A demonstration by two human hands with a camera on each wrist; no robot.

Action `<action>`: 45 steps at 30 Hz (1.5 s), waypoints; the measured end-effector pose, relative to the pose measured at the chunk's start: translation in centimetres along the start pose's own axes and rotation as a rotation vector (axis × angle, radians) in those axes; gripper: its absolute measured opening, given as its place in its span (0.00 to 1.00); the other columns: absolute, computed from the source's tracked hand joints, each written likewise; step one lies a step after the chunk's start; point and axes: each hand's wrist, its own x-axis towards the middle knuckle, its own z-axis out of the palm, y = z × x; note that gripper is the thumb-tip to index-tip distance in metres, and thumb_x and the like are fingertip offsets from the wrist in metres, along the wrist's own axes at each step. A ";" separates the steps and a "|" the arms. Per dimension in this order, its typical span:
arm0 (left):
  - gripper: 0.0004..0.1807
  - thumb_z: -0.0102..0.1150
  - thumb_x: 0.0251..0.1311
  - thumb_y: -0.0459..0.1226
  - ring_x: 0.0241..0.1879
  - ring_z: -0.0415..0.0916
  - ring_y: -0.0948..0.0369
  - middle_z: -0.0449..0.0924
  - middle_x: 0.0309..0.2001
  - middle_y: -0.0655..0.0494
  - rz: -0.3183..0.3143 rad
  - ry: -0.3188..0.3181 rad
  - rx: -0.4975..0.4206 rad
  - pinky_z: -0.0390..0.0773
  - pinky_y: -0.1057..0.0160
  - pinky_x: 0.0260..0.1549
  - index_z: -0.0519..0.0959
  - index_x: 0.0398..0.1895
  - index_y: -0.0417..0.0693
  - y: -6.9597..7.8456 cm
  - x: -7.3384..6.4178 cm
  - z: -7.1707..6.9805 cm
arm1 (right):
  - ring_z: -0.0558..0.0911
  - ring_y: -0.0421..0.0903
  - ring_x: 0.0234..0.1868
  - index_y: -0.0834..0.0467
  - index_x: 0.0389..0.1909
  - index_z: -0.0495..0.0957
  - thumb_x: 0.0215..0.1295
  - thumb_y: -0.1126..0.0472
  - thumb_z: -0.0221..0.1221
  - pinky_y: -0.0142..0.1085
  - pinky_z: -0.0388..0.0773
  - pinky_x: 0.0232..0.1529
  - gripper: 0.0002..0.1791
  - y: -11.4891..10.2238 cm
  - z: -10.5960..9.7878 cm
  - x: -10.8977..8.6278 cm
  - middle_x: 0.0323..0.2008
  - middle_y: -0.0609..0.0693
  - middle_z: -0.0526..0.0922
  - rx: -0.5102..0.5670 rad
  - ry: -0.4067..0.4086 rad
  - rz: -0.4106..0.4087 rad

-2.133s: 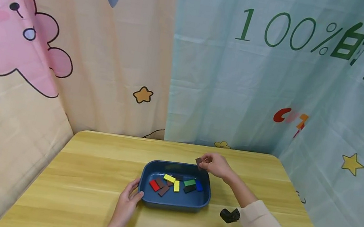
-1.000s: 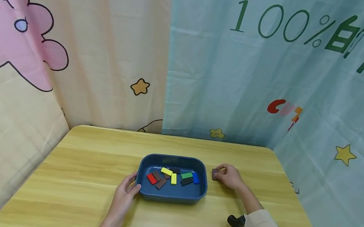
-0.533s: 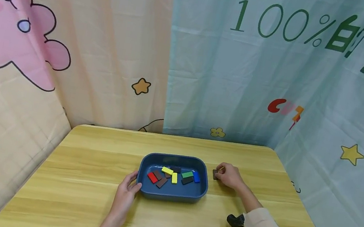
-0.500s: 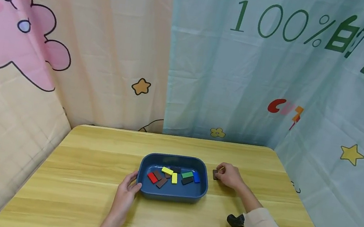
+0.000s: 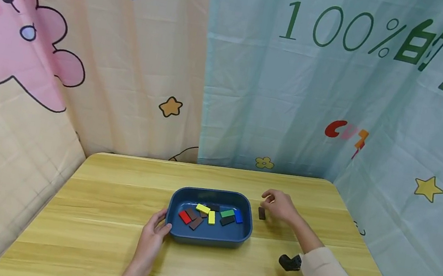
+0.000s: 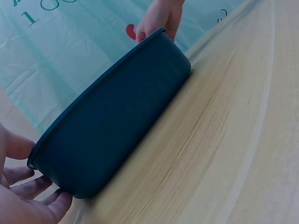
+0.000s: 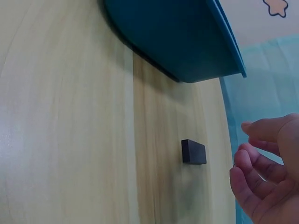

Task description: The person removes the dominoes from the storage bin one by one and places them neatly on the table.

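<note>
A dark blue plastic bin (image 5: 208,242) stands on the table, with several domino-shaped blocks lying in it: red (image 5: 184,217), yellow (image 5: 211,218), green (image 5: 227,213), blue (image 5: 238,216), brown and black. My left hand (image 5: 154,231) holds the bin's left end, thumb at the rim and fingers against the outer wall. One dark brown domino block (image 7: 194,152) lies flat on the table, just right of the bin. Over it hovers my right hand (image 5: 279,205), fingers loosely bent and apart from the block, holding nothing.
The wooden table (image 5: 103,216) reaches back to printed curtains (image 5: 281,94), which also hang on both sides. A black device (image 5: 290,263) sits at the right wrist by the sleeve.
My right hand carried the brown block over the bin's right rim, set it on the table, let go and rose slightly. The left hand kept its hold on the bin.
</note>
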 end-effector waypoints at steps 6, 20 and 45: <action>0.29 0.46 0.77 0.27 0.72 0.59 0.35 0.57 0.75 0.32 0.002 0.001 0.001 0.64 0.44 0.68 0.58 0.78 0.33 0.1 -0.1 0.0 | 0.80 0.47 0.33 0.67 0.50 0.82 0.68 0.64 0.65 0.40 0.79 0.33 0.13 -1.1 -0.2 0.3 0.33 0.50 0.83 -0.006 -0.011 -0.010; 0.28 0.46 0.76 0.27 0.72 0.60 0.36 0.59 0.75 0.33 -0.004 0.012 0.013 0.65 0.45 0.68 0.60 0.77 0.34 -0.1 0.2 0.1 | 0.84 0.48 0.37 0.67 0.51 0.82 0.69 0.64 0.66 0.40 0.83 0.35 0.14 -3.6 0.1 1.3 0.35 0.50 0.84 0.001 -0.044 -0.111; 0.29 0.47 0.77 0.28 0.72 0.60 0.35 0.58 0.75 0.33 0.004 -0.003 0.010 0.65 0.44 0.69 0.59 0.78 0.34 0.2 0.0 -0.1 | 0.81 0.41 0.32 0.64 0.49 0.84 0.68 0.65 0.67 0.37 0.81 0.38 0.11 -9.3 4.3 3.1 0.31 0.44 0.83 -0.040 -0.144 -0.294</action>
